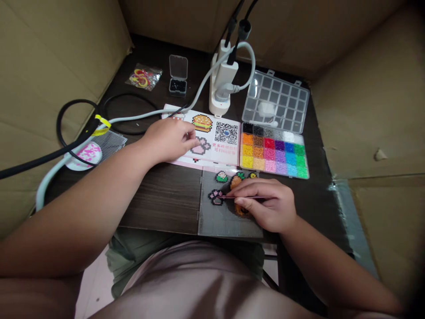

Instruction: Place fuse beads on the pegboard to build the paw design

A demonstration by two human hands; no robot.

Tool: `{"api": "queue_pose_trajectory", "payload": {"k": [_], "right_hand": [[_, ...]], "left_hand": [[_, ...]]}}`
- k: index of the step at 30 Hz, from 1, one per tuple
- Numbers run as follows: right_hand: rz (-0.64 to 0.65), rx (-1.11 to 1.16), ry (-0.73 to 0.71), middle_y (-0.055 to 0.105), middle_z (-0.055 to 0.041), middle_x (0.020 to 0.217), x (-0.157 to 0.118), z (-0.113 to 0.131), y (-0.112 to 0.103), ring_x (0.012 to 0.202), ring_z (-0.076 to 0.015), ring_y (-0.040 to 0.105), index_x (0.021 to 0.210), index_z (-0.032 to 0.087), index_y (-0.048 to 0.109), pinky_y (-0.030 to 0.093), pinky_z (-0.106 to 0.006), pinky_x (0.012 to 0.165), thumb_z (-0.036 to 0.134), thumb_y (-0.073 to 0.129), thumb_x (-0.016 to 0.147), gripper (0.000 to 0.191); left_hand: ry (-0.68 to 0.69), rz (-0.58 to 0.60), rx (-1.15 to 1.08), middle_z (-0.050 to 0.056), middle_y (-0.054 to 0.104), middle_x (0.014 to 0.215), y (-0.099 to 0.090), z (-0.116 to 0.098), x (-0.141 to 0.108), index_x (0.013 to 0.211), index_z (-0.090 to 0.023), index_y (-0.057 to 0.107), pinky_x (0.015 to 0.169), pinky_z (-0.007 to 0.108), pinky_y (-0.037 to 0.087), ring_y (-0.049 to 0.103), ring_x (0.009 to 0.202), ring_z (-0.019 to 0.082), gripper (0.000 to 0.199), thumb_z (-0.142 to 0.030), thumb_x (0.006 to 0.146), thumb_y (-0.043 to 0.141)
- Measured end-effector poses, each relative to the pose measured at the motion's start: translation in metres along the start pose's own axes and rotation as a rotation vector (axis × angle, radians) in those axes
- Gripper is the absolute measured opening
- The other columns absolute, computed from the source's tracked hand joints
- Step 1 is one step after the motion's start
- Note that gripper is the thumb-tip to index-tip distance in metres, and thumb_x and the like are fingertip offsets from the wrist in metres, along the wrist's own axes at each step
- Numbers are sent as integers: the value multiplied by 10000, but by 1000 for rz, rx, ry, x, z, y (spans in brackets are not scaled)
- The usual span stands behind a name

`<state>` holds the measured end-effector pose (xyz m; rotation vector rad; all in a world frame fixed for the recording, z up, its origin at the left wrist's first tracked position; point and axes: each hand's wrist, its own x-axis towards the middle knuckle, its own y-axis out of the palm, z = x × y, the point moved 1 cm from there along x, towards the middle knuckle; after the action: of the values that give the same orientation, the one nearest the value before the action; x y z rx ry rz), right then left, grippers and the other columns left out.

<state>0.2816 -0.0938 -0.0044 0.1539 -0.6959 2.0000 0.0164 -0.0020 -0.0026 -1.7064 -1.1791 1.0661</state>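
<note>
Pink tweezers are pinched in my right hand (265, 201), their tips at a black-outlined paw (217, 198) of pink beads. That paw lies on a clear pegboard (212, 223) at the table's front edge, with bead figures around it, some partly under my right hand. My left hand (172, 139) rests on a printed pattern sheet (226, 153), its thumb and forefinger close together beside the printed paw; whether anything is between them is too small to tell. Right of the sheet sits an open bead box (274, 153) with many colours.
A white power strip (219, 106) with plugs and cables stands behind the sheet. Behind it to the left are a small black-bead box (178, 86) and a plastic bag (145, 77). Cables cross the left side near a round pink-and-white piece (86, 155). Cardboard walls (372, 88) surround the table.
</note>
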Motion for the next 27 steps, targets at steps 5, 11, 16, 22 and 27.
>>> {"api": "queue_pose_trajectory", "payload": {"k": [5, 11, 16, 22, 27], "right_hand": [[-6, 8, -6, 847, -92, 823, 0, -1, 0, 730, -187, 820, 899, 179, 838, 691, -272, 762, 81, 787, 898, 110], [0, -7, 7, 846, -90, 813, 1, 0, 0, 717, -197, 819, 897, 188, 842, 694, -281, 722, 115, 780, 921, 99], [0, -21, -3, 847, -88, 811, 2, 1, 0, 709, -190, 818, 893, 186, 841, 691, -271, 712, 123, 780, 921, 92], [-112, -48, 36, 852, -68, 827, 0, 4, -11, 707, -197, 819, 878, 217, 849, 680, -269, 659, 132, 792, 899, 105], [-601, -300, 12, 848, -39, 832, -15, -2, -53, 724, -211, 810, 849, 249, 846, 673, -324, 688, 182, 848, 853, 68]], "left_hand": [[-7, 4, -18, 47, 748, 809, -1, 0, 0, 930, -265, 789, 740, 350, 412, 665, 861, 243, 267, -506, 911, 676], [-2, 2, 6, 55, 748, 821, 0, 1, 0, 962, -247, 793, 721, 354, 408, 661, 824, 239, 304, -518, 920, 661], [-5, 19, 30, 56, 752, 836, -1, 0, -1, 996, -228, 797, 715, 342, 399, 656, 816, 226, 329, -513, 938, 642], [2, 23, 26, 62, 763, 872, 0, 1, 1, 978, -236, 792, 713, 349, 383, 652, 824, 237, 346, -527, 943, 609], [29, 36, 12, 61, 756, 862, 2, 4, 2, 925, -242, 760, 682, 350, 366, 639, 794, 237, 331, -522, 938, 583]]}}
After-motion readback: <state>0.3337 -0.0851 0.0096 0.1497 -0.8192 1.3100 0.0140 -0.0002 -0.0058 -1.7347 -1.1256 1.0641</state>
